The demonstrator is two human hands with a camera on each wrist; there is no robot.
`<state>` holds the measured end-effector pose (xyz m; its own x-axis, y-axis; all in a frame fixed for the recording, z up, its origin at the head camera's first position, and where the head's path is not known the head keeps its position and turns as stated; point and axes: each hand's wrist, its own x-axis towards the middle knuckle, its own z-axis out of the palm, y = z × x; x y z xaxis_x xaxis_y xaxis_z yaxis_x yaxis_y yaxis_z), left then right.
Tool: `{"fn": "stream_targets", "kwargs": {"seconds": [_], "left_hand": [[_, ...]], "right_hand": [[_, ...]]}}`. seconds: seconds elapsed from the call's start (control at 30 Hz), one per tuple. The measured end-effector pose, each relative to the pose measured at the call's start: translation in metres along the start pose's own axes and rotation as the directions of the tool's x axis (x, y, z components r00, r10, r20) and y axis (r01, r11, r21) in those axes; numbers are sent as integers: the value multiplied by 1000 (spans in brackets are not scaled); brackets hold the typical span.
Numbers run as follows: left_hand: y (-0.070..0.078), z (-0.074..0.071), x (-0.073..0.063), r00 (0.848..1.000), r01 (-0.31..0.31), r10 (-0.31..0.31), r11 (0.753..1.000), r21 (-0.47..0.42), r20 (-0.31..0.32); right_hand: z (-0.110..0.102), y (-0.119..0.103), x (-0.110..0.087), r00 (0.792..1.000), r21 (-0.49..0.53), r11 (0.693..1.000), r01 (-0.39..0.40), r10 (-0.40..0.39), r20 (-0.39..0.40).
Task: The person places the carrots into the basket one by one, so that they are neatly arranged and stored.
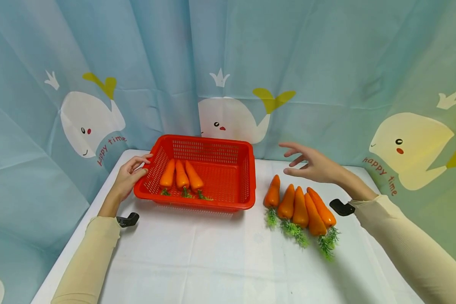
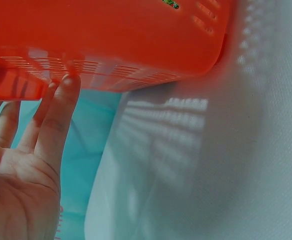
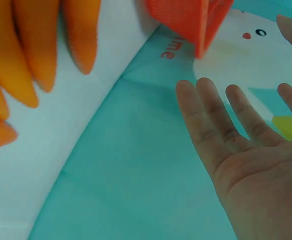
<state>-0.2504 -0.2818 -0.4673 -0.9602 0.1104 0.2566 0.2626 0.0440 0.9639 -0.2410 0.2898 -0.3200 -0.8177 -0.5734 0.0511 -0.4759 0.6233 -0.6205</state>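
Note:
A red plastic basket (image 1: 222,204) stands on the white table with three orange carrots (image 1: 182,175) at its left side. My left hand (image 1: 126,176) holds the basket's left rim; in the left wrist view its fingers (image 2: 56,117) touch the outer wall and the thumb is hidden. To the basket's right, several carrots (image 1: 300,209) lie in a row, green leafy tops toward me. My right hand (image 1: 309,162) hovers behind this row, holding nothing. The right wrist view shows its spread fingers (image 3: 193,107) apart from the carrots (image 3: 38,45).
A blue curtain (image 1: 319,80) with whale prints hangs along the table's back and sides. White cloth covers the table (image 1: 213,261). A black wrist mount (image 1: 342,207) juts out beside the right wrist, and another mount (image 1: 128,219) beside the left.

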Motion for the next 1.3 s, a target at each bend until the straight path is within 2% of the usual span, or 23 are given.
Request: {"fn": "stream_targets", "kwargs": {"seconds": [0.4,0.7,0.97,1.3], "left_hand": [[-2,-1,2,1000,-3,3,1000,4,5],[-3,-2,2,1000,-12,12,999,-31,13],[-4,-2,1,999,-27,28,998,-57,22],[-4,-3,1,999,-23,24,998,-59,22]], "right_hand": [[-4,26,-40,996,-1,998,-63,63,-66],[-2,45,-68,990,-9,995,-97,96,-104],[6,74,-84,983,-10,987,-160,158,-93],[14,99,-99,967,92,964,-248,252,-41]]}}
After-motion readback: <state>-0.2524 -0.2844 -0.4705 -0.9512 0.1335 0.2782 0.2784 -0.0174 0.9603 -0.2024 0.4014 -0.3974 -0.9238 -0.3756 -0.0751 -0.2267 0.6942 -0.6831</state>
